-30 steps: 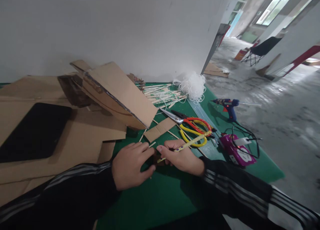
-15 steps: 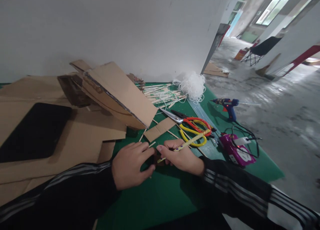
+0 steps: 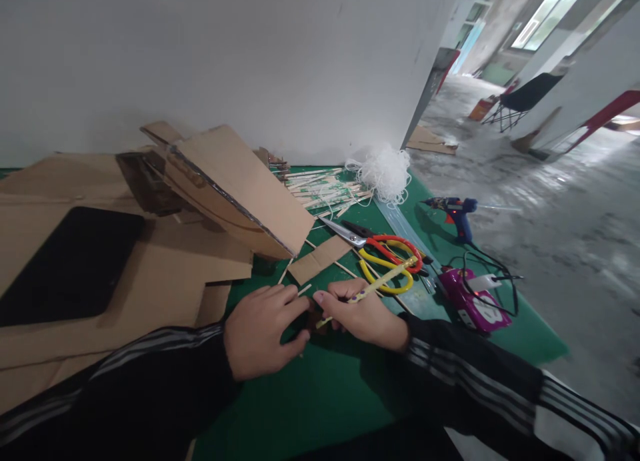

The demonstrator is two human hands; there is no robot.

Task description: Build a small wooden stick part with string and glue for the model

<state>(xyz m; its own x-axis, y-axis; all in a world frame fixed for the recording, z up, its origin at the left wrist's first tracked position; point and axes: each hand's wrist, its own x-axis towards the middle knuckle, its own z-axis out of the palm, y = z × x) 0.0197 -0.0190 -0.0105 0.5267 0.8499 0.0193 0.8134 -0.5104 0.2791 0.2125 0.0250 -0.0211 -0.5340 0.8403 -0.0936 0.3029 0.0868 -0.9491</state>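
My right hand (image 3: 363,311) is closed around a yellow patterned pencil (image 3: 383,281), its tip pointing down to the left at a small brown piece (image 3: 319,319) on the green table. My left hand (image 3: 267,327) rests just left of that piece, fingers bent, with a thin light stick (image 3: 304,289) showing by its fingertips. Whether the left fingers grip the stick or the piece is hidden. Beyond the hands lie a cardboard strip (image 3: 320,258) and scissors (image 3: 380,244) with red handles, beside yellow handles.
A cardboard structure (image 3: 245,181) stands at the back left, near a black flat object (image 3: 75,264) on cardboard sheets. Thin sticks (image 3: 325,187) and tangled white string (image 3: 385,174) lie at the back. A blue glue gun (image 3: 457,214) and purple power block (image 3: 473,301) sit right.
The pencil has tilted very slightly in my right hand. My left hand has stayed in nearly the same place.
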